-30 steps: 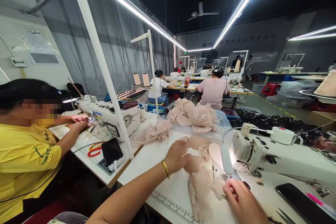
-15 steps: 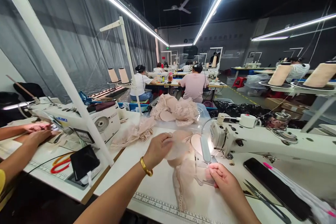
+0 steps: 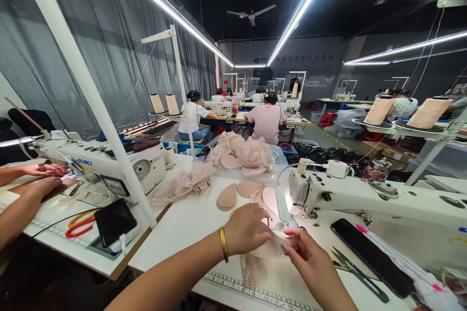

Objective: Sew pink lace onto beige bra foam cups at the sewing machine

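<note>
A thin beige piece (image 3: 269, 248) is in the person's two hands, over the front part of the white table (image 3: 193, 226), just before the needle area of the sewing machine (image 3: 350, 199). The right hand (image 3: 308, 255) pinches its right edge between thumb and fingertips. The left hand (image 3: 248, 233), a gold bangle (image 3: 223, 244) at its wrist, arches over its left side with the thumb stretched toward the right hand; whether these fingers pinch it I cannot tell, as the hand hides them. Under the piece, lace fabric (image 3: 250, 269) reaches down to the ruler strip (image 3: 262, 295) along the table's front edge. Behind the left hand lies a loose oval pad (image 3: 226, 196), with a second pad (image 3: 248, 188) just beside it, and a small lamp (image 3: 282, 204) lights the needle area. Snips (image 3: 359, 272) and a black phone (image 3: 368, 255) lie side by side toward the table's front right. A lace bundle (image 3: 186, 183) sits at the back left corner, and beyond the back edge a clear bin (image 3: 279, 165) carries a heap of lace pieces (image 3: 242, 150). At the neighbouring table on the left, a co-worker's hands (image 3: 45, 182) rest near another sewing machine (image 3: 109, 158).
</note>
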The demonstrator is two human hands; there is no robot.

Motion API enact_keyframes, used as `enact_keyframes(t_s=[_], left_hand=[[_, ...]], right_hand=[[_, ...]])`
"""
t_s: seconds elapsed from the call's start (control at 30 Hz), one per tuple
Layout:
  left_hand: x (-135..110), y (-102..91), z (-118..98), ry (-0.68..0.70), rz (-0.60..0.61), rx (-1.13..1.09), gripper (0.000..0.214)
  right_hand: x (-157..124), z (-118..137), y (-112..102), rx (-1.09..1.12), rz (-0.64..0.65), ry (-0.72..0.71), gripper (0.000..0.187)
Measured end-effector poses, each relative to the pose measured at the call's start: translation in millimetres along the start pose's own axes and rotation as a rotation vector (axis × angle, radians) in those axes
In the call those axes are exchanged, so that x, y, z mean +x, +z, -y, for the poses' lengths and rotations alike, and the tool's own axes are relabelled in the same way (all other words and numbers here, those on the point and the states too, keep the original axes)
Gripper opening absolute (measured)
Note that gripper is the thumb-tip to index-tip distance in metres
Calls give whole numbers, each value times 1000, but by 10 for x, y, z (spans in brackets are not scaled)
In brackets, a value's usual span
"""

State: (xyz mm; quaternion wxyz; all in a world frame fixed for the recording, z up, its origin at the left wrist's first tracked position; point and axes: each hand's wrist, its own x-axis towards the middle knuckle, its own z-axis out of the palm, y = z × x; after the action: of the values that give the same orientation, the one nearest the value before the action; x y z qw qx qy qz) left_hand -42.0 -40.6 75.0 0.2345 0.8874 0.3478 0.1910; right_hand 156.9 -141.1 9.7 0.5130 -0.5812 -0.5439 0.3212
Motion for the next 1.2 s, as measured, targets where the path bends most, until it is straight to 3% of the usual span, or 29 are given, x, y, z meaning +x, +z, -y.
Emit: enact_keyframes(t_s=[0.07,0.13,0.23,0.3,0.4,0.53,0.7,0.8,0.9,1.0,1.07,1.13,1.2], left_hand=[[-41,-75,-176,139,123,-133,47],[-56,-151,-373,293,351,-395,50],[-50,-208,-589,374,622,-782,60],[-53,-189,-620,362,684,-896,66],[-79,-124,-506,284,722,-855,67],[-106,-131,-315,162,574,-651,49],[-57,-260,-338,382,233,-443,26],[-16,-352,-358,428,137,-361,26],[22,-453,-302,424,79,-168,30],[45,-502,-193,475,-30,146,27],[27,-463,-105,549,-101,374,24],[-28,-351,-12,598,-99,554,22],[-96,-186,73,625,-11,629,9]], right_hand=[[-80,190,-123,-102,128,-90,31],[-145,445,-251,-233,342,-190,22],[-205,847,-418,-330,497,-217,18],[-218,1047,-507,-379,568,-180,20],[-190,1178,-607,-458,605,-156,21],[-89,1167,-662,-525,535,-189,18],[46,1283,-623,-546,459,-364,12],[113,1385,-593,-577,354,-500,11],[153,1362,-536,-721,169,-694,11],[167,1136,-429,-826,-66,-923,20],[172,874,-343,-786,-142,-1014,36],[183,563,-267,-711,-90,-1052,51],[207,262,-224,-655,23,-1064,51]])
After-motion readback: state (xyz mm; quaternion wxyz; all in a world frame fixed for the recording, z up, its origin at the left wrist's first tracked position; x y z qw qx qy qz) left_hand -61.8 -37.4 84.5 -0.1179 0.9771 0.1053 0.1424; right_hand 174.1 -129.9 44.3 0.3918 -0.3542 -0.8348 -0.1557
